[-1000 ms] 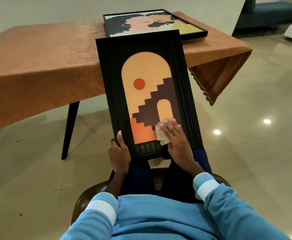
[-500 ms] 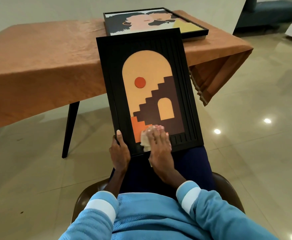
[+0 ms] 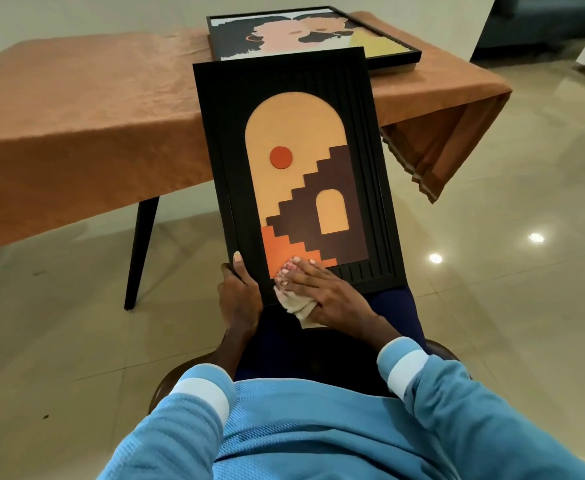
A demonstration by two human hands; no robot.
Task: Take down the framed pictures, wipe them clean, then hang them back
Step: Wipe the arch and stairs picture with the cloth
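Near table [image 3: 76, 98], flat right grip [image 3: 322, 289] presses cloth [image 3: 296, 306].

The left hand [image 3: 241, 299] grips the picture [image 3: 294, 133] at its near left corner; just right of that grip the right hand [image 3: 325, 292] lies on a cloth [image 3: 298, 306] on the picture. Beyond the grip, past the picture's far edge, a second picture [image 3: 305, 36] lies on the table [image 3: 76, 116].

Item 1: black ribbed-frame picture [image 3: 294, 98], orange arch-and-stairs motif, tilted, top edge toward 12 o'clock. Cream cloth [image 3: 296, 306] at its 6 o'clock edge. Item 2: thin black-framed portrait picture [image 3: 381, 53], flat on surface [image 3: 93, 98], 12 o'clock.
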